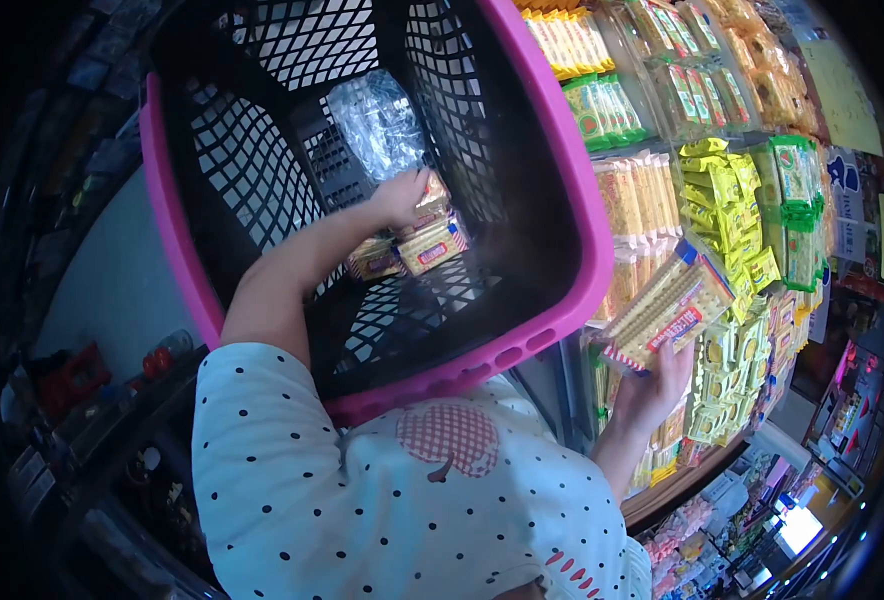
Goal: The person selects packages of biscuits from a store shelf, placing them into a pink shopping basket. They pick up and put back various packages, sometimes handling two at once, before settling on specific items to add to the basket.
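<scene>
My left hand reaches down into a deep black shopping basket with a pink rim. Its fingers are closed on a biscuit pack, though they are partly hidden. Just below lie two similar packs, one a striped-edged biscuit pack and one a darker-looking pack. Outside the basket on the right, my right hand grips a larger clear pack of biscuits with a red label and a blue end, tilted in front of the shelf.
A clear plastic-wrapped bundle sits deeper in the basket. Shelves to the right hold rows of packaged snacks, among them yellow-green packets, green packs and pale biscuit packs. A white surface lies left of the basket.
</scene>
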`<state>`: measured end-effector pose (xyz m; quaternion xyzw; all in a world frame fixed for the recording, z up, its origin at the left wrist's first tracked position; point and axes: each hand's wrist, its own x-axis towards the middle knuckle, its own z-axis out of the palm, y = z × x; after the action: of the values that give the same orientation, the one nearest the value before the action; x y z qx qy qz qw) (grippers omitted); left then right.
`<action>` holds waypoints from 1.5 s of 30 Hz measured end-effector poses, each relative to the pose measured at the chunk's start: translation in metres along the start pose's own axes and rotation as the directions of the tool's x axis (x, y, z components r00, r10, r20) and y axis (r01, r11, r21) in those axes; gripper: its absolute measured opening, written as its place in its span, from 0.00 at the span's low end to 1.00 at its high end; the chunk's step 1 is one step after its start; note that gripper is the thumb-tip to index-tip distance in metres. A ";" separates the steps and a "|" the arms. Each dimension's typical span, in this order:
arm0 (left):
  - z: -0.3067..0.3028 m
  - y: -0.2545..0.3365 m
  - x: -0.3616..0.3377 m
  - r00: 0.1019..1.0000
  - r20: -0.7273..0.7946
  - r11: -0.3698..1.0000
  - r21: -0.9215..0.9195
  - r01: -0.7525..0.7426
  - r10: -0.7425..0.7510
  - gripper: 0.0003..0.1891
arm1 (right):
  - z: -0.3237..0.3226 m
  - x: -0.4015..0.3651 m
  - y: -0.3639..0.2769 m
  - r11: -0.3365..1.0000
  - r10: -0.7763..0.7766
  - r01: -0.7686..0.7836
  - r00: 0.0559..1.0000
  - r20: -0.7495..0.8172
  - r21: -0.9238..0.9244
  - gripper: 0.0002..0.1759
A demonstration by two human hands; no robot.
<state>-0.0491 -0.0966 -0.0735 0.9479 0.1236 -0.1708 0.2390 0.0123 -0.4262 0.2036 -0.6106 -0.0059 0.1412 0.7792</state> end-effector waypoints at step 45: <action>-0.063 0.066 -0.016 0.922 0.385 0.984 0.157 -0.087 0.020 0.28 | -0.013 -0.044 0.011 0.995 0.058 -0.060 0.998 0.027 0.085 0.25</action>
<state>-0.0266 -0.1245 0.0117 0.9163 0.0336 -0.3556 0.1809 -0.0299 -0.4463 0.1969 -0.5749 0.0086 0.1715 0.8000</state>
